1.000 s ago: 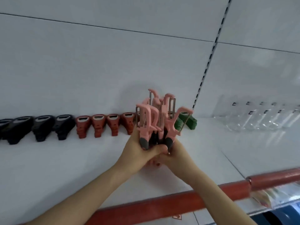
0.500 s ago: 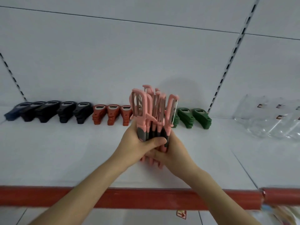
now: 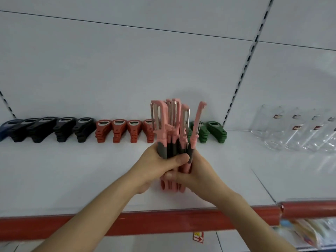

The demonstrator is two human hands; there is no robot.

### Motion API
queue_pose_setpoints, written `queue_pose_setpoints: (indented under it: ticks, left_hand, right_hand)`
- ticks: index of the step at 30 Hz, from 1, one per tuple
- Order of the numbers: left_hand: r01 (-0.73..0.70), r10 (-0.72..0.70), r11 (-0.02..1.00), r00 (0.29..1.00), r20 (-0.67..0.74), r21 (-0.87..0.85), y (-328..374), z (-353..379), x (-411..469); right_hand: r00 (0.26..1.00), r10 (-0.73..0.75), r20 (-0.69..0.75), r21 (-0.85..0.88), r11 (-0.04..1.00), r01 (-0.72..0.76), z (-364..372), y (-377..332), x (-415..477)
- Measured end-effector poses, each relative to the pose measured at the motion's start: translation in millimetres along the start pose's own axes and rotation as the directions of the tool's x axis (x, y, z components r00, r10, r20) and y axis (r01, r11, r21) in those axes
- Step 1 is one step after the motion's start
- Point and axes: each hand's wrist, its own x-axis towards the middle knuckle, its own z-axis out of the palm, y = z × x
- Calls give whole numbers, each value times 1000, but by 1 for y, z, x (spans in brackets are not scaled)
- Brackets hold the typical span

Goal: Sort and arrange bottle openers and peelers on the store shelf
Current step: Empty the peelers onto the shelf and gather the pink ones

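Hands, left hand (image 3: 156, 166), right hand (image 3: 202, 172), around upright pink peelers (image 3: 164, 132)

This is a shop. A white metal shelf (image 3: 72, 170) has a red front strip (image 3: 127, 224), and slotted uprights (image 3: 243, 75) run up the back panel (image 3: 127, 60). Across mid-frame stand rows of identical bottle openers (image 3: 118, 130) grouped by colour, with labelled glasses (image 3: 291, 131) at right.

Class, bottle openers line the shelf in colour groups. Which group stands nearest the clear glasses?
The green bottle openers, at the row's right end; red ones sit mid-row, black ones further left.
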Motion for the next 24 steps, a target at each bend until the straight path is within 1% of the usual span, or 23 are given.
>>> queue_pose_setpoints:
  ticks: [2,4,6,8,10,12,16,20,22,24]
  left_hand:
    - [38,-37,999,998,44,-23,2,10,4]
    - [79,-79,997,995,56,1,3,23,9]
    - [128,-128,992,989,73,11,1,36,16]
    - [179,-176,984,980,94,-24,-1,48,22]
    - [208,-202,977,973,108,-46,-5,59,27]
    - [217,-212,975,973,95,-46,-10,69,33]
    - [229,-228,973,973,47,-34,-14,84,37]
    - [215,-217,975,975,-36,-50,-15,96,41]
    - [230,-237,969,969,-75,-85,-16,103,44]
    - [258,-275,953,957,-93,-159,-16,110,45]
  right_hand:
    - [997,79,-10,-49,996,-79,-14,-3,-5]
    - [987,161,-20,-69,984,-162,-27,-7,-11]
    - [969,245,-21,-40,969,-246,-40,-9,-17]
    - [946,324,4,-41,945,-323,-53,-9,-22]
    - [920,393,12,-39,919,-392,-61,-8,-27]
    - [900,437,8,6,900,-437,-67,-4,-31]
    - [880,475,10,51,879,-475,-73,1,-38]
    - [888,459,-30,38,888,-458,-76,5,-41]
    - [889,455,-53,51,890,-453,-78,6,-43]
    - [888,456,-60,73,889,-452,-81,8,-45]
